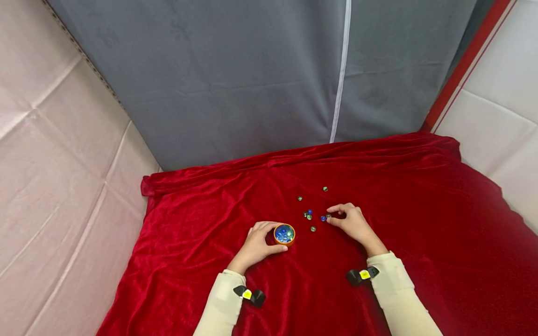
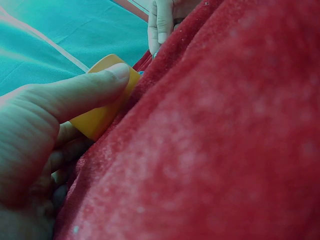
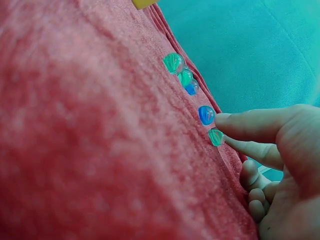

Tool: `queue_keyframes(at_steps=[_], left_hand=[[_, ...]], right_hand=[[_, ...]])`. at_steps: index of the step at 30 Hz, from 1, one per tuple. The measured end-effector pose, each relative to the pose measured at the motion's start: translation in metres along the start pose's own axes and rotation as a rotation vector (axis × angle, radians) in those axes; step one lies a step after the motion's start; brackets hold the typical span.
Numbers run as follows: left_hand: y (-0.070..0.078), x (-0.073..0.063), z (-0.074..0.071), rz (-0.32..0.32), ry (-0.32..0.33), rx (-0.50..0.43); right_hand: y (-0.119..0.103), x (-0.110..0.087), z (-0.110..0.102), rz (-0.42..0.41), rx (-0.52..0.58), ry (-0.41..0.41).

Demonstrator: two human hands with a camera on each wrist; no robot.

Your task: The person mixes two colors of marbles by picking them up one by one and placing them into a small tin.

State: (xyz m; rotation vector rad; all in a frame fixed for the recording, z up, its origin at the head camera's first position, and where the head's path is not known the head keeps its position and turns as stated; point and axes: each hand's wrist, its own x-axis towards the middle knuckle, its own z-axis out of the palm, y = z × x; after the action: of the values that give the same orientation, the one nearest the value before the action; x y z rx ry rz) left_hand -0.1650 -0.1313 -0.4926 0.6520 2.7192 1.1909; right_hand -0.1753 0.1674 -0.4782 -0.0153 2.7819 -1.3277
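Observation:
A small orange cup (image 1: 275, 240) holds several blue and green glass marbles (image 1: 284, 233). My left hand (image 1: 257, 243) grips this cup, thumb on the near side and fingers round the far side. In the left wrist view the cup (image 2: 102, 117) looks yellow and tilted. My right hand (image 1: 352, 223) is at the loose marbles, thumb and index finger apart around a green marble (image 1: 329, 215). A blue marble (image 1: 323, 218) lies beside it. In the right wrist view the thumb tip is close to the blue marble (image 3: 206, 115), the index tip at the green marble (image 3: 216, 136).
Several more marbles lie loose between and beyond the hands, among them a blue one (image 1: 310, 212) in a small cluster and a green one (image 1: 325, 189) farthest back. Wrinkled red velvet cloth (image 1: 201, 233) covers the surface. Grey fabric (image 1: 235, 93) hangs behind; pale panels (image 1: 63, 186) stand at the sides.

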Motion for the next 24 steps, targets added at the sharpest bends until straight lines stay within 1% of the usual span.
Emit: queue_keyframes(at_steps=[7, 16, 24], left_hand=[[-0.0005, -0.0001, 0.0001, -0.002, 0.0, -0.001], [-0.0011, 0.0, -0.0005, 0.01, -0.001, -0.003], [-0.0036, 0.0003, 0.0003, 0.014, 0.001, 0.007]], right_hand=[[0.0035, 0.0, 0.0013, -0.04, -0.041, 0.016], [0.0057, -0.0002, 0.0029, -0.047, -0.061, 0.021], [0.0068, 0.0001, 0.0044, -0.054, -0.072, 0.049]])
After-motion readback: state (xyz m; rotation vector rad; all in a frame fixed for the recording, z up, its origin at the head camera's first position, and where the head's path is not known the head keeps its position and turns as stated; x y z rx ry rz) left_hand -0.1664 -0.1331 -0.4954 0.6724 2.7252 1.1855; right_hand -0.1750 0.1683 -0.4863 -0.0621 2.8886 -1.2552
